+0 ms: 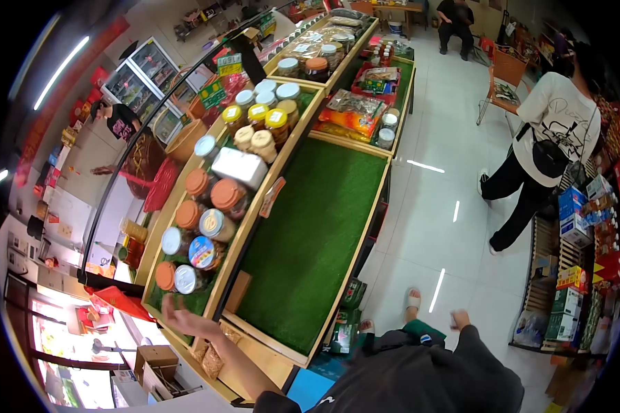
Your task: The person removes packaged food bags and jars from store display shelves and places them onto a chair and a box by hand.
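- Red sheet (120,303): hangs just left of the left hand (181,321).
- Orange-lidded jar (165,275): stands just beyond the left hand's fingertips; contact cannot be determined.
- Left hand: extended at the near end of the jar row, fingers spread, grasping nothing visible.
- Silver-lidded jar (186,279): beyond the left hand, beside the orange-lidded jar.
- Brown packets (213,361): below the left forearm, nearer the body than the left hand.
- Worktop (310,227): green-covered section, right of the left hand, between both hands.
- Right hand (459,319): over the floor (413,227), fingers partly curled; full closure cannot be determined.
- Person in white shirt (558,131): well beyond the right hand, to its right.
- Stacked boxes (568,303): right of the right hand, well apart.
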### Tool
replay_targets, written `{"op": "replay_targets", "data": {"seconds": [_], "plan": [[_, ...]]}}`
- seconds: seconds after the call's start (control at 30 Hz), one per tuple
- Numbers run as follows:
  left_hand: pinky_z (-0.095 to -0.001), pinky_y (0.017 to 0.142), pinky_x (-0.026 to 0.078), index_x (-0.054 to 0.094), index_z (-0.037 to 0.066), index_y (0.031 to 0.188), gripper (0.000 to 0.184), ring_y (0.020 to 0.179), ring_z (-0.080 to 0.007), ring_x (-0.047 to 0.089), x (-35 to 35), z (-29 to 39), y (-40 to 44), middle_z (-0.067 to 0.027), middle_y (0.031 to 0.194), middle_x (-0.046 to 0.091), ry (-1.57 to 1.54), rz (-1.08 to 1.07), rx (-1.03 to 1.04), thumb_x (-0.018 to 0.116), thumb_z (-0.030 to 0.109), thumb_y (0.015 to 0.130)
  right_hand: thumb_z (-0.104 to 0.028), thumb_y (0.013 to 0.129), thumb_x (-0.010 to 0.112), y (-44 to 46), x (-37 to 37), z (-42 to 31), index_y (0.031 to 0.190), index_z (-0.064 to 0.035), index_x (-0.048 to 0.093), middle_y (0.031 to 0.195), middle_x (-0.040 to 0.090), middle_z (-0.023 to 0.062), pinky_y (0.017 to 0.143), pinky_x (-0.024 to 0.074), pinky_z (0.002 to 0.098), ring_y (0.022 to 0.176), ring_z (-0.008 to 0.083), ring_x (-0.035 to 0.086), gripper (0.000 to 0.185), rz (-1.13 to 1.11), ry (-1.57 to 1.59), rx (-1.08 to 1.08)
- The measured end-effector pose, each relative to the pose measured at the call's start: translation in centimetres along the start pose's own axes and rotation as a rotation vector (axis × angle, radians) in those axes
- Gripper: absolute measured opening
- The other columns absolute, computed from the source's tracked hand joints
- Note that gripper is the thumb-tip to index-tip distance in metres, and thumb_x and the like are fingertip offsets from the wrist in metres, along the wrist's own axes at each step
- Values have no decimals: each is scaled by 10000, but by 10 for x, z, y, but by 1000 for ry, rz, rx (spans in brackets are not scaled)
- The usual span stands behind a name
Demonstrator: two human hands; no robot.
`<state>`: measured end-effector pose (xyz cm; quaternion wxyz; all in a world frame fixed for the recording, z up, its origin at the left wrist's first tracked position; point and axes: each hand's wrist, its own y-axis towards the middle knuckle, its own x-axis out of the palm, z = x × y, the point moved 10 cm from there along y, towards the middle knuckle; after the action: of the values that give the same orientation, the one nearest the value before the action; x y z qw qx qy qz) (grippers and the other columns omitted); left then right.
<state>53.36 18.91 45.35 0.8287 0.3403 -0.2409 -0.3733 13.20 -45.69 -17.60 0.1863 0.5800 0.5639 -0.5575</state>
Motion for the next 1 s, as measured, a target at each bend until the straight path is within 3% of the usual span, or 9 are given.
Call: {"op": "replay_targets", "data": {"seconds": [0.1,0.23,0.27,0.43,0.57,0.83,0.9,0.97,1.0], "plan": [[-356,895,431,572,-10,1053,303,975,-238,552,127,34,-122,-134,1098,542,184,-570,-166,484,215,870,-233,684,749,-92,126,142,981,13,610,808,649,142,600,524,436,662,336,627,411,-285,469,927],[-384,1021,343,477,24,1270,526,1183,-346,471,221,-28,-445,-204,1291,481,402,-2076,-620,532,352,862,-232,778,646,-133,5,61,1078,14,590,873,643,163,455,508,373,621,287,640,392,-287,1121,1014],[-381,1021,348,443,34,1311,627,1211,-338,452,210,-30,-516,-200,1332,453,414,-2494,-332,545,451,854,-222,786,632,-125,9,70,1099,4,579,859,639,160,439,501,360,589,272,631,389,-206,1264,1020],[-360,920,435,488,20,1252,566,1133,-295,518,360,71,-599,-182,1222,543,-322,-1953,-648,574,420,861,-255,825,588,-58,-37,103,1198,-45,482,964,604,140,578,538,388,714,284,640,441,88,1309,878],[-365,876,462,541,-1,1185,493,1040,-304,579,403,-8,-648,-185,1122,601,-175,-1944,-695,588,361,853,-301,847,574,-16,-90,101,1223,-58,446,1009,596,145,639,539,405,785,299,640,465,142,1435,761],[-391,897,431,614,22,1112,460,1067,-319,570,266,-201,-638,-203,1127,608,542,-1712,-953,507,366,826,-254,842,544,-27,-69,151,1187,-25,484,997,599,197,579,533,422,718,337,635,418,-15,1418,1010],[-351,410,348,628,29,860,360,464,-203,455,233,-196,-626,-72,620,511,405,-1510,-1146,552,380,834,-250,849,534,-33,-57,164,1177,-34,493,942,593,201,539,527,449,678,334,625,395,-53,1415,1103],[-367,439,371,580,55,833,374,503,-203,482,169,-240,-640,-74,640,519,783,-1618,-1146,550,427,842,-271,876,553,-30,-70,166,1135,-30,545,906,639,195,691,519,449,857,349,631,355,-207,1268,1205],[-418,616,445,614,-33,1040,477,747,-246,587,175,-231,-643,-147,765,608,224,-1147,-1221,555,357,774,-271,876,553,-18,-77,182,1135,-30,545,906,639,195,691,519,449,857,349,631,355,-193,1256,1208]]}}
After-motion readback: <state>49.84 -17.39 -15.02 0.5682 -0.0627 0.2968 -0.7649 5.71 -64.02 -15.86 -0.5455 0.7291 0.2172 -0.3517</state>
